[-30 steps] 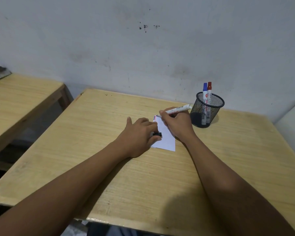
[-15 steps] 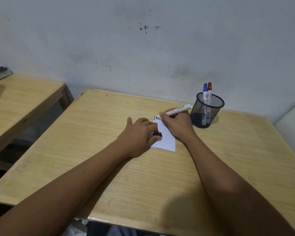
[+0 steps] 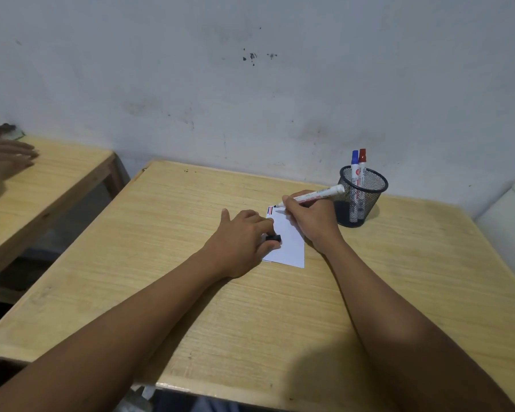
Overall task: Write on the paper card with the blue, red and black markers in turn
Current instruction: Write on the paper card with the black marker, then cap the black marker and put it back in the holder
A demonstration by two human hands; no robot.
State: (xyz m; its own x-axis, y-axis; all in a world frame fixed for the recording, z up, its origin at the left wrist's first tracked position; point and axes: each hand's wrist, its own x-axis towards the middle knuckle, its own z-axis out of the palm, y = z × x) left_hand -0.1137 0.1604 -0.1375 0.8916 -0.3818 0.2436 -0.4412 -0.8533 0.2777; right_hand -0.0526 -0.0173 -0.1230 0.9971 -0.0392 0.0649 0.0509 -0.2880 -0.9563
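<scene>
A small white paper card (image 3: 290, 245) lies on the wooden desk (image 3: 250, 307), with short blue, red and black strokes at its top left corner. My right hand (image 3: 311, 221) grips a white-barrelled marker (image 3: 315, 196) whose tip touches that corner. My left hand (image 3: 241, 242) rests on the card's left edge and pinches a black marker cap (image 3: 273, 238). The blue marker (image 3: 354, 171) and the red marker (image 3: 362, 171) stand capped in a black mesh cup (image 3: 360, 200) just right of my right hand.
A second wooden desk (image 3: 51, 185) stands to the left across a gap, and another person's hand (image 3: 6, 157) lies on it. A grey wall runs behind both desks. A white object (image 3: 512, 221) is at the right edge.
The marker tip has shifted slightly left along the card's top corner. Another person's hand has come into view on the left desk. My left hand has stayed put.
</scene>
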